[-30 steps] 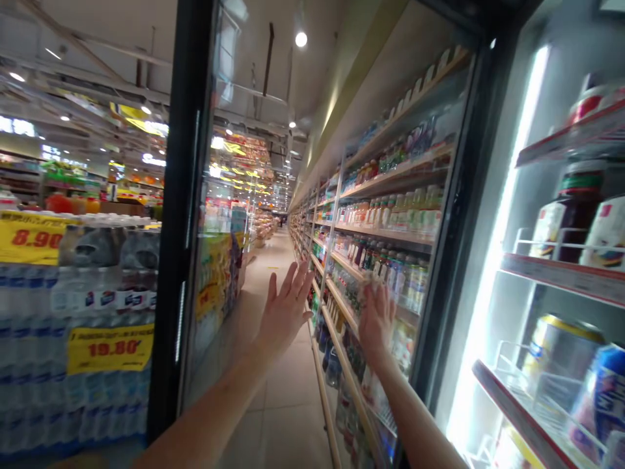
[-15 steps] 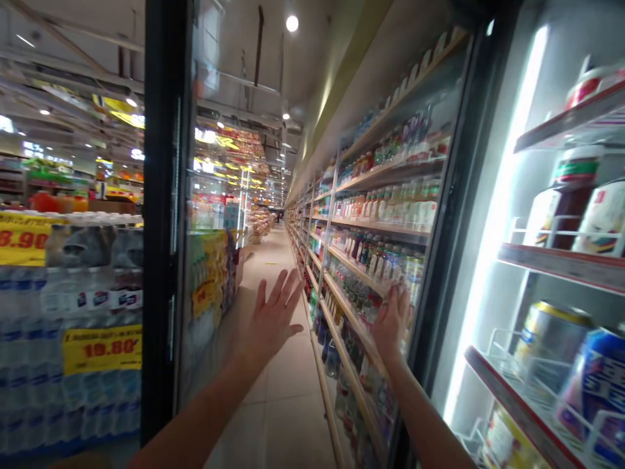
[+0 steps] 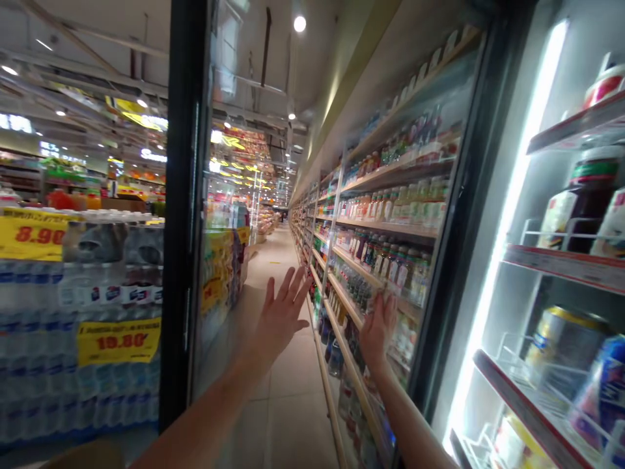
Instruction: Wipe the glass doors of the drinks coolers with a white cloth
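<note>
In front of me stands a glass door (image 3: 263,391) with a black frame (image 3: 184,195), swung out from a lit drinks fridge. My left hand (image 3: 283,312) is open, its palm towards the glass and its fingers spread. To its right my right hand (image 3: 377,329) is also open, fingers stretched upward and slightly blurred. Both palms look flat on the pane, though exact contact is hard to see. Neither hand holds anything. Rows of bottles (image 3: 390,257) on long shelves show in the glass behind my right hand.
The fridge on the right has wire-fronted shelves (image 3: 566,264) with a dark bottle (image 3: 576,202) and a can pack (image 3: 605,391). A bright light strip (image 3: 508,221) runs upright beside them. At left are stacked water bottles (image 3: 39,352) with yellow price signs (image 3: 120,342). A tiled aisle floor (image 3: 280,254) stretches ahead.
The view has turned a little, so the door frame and shelves sit further right. My right hand has moved left across the pane, closer to my left hand. Both hands stay open.
</note>
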A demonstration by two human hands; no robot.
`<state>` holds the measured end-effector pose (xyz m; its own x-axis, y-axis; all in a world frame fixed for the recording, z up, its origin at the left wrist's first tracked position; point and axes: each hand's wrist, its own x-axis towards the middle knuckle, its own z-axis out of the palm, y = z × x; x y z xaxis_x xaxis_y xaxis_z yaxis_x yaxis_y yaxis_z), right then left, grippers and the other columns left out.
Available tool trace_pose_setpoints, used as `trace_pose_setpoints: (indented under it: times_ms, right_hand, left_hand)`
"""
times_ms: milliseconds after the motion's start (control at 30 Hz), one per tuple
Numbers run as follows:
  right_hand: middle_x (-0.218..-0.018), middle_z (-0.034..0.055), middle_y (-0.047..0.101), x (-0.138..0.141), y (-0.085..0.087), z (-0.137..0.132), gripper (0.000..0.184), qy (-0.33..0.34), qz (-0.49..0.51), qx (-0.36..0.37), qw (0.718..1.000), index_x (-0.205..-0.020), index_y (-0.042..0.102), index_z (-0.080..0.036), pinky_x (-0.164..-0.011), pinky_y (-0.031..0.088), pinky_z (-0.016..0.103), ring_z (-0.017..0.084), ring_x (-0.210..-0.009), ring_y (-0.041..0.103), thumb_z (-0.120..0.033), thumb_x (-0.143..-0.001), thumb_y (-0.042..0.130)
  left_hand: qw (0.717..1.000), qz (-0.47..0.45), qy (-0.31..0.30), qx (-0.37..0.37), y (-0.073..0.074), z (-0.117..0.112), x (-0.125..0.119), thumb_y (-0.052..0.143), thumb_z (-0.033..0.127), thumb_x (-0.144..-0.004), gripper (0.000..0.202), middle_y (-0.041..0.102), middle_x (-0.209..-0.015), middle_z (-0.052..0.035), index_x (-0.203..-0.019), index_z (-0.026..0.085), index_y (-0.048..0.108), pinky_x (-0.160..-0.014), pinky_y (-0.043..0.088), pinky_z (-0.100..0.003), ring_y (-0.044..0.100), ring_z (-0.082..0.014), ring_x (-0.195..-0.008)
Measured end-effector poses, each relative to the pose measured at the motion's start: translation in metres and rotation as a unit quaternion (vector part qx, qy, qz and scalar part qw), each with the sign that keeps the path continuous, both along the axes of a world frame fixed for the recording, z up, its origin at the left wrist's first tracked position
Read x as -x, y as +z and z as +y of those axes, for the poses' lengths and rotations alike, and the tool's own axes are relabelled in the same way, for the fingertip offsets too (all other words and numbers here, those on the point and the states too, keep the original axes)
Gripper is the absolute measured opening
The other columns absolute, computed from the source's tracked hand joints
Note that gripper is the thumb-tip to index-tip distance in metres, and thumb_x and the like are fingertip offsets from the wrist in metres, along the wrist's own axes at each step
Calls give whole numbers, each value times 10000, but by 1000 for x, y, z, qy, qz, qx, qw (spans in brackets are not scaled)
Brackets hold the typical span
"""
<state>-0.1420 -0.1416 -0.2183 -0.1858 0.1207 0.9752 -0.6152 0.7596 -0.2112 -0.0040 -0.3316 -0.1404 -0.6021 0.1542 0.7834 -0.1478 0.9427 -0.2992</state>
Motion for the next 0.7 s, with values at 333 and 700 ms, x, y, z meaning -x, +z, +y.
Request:
trace_pose_setpoints:
  times_ms: [333,700]
  right_hand:
    - [-1483,161,295,9,-6,15,558,-10,-25,17,999,-1436,271,-189,-1052,297,586,299,-1393,220,-152,-881,312]
    - [-1434,98,403,6,-16,18,544,31,9,-118,993,-1373,398,-236,-1087,283,512,239,-1377,276,-93,-851,345]
  left_hand:
    - [999,-17,11,-27,-31,-2,-4,689,538,-666,920,246,-1490,-108,-1425,239,262,-1103,213,-556,168,-308,-1391]
    - [999,-25,16,-34,-34,-5,-2,720,519,-642,942,252,-1482,-91,-1420,256,259,-1103,222,-552,212,-306,-1378]
